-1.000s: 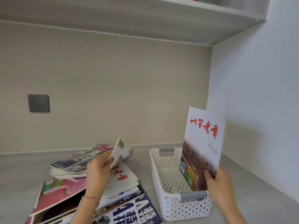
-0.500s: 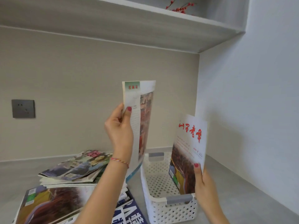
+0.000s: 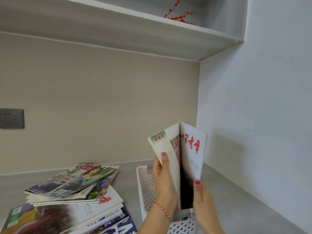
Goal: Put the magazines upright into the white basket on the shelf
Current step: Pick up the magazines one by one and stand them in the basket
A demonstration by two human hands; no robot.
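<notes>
Grey shelf surface [image 3: 236, 196] in a corner, seen from the head camera, with beige back wall and white side wall. Nearest the viewer, the left hand [image 3: 166, 188] is closed on a green-labelled magazine [image 3: 166, 149], thumb pressed flat on its cover; half a second ago this magazine was raised well to the left of the basket, and it now stands upright with its top edge touching the red-titled magazine [image 3: 192, 152]. The right hand [image 3: 202, 198] is closed on the lower right edge of that second magazine, thumb on the cover, much as before. The two covers form a narrow wedge, meeting at the top and apart below. Both lower edges sit inside the white basket [image 3: 145, 184], directly beneath and between the hands; whether they rest on its floor is hidden. Judged from this, the second magazine is nearly placed, and release should follow once both lean steadily. Left of the left hand, and slightly farther, the remaining magazines [image 3: 76, 188] lie flat in a loose pile, still to be transferred. Farthest, an upper shelf carries a red berry sprig [image 3: 179, 16].
</notes>
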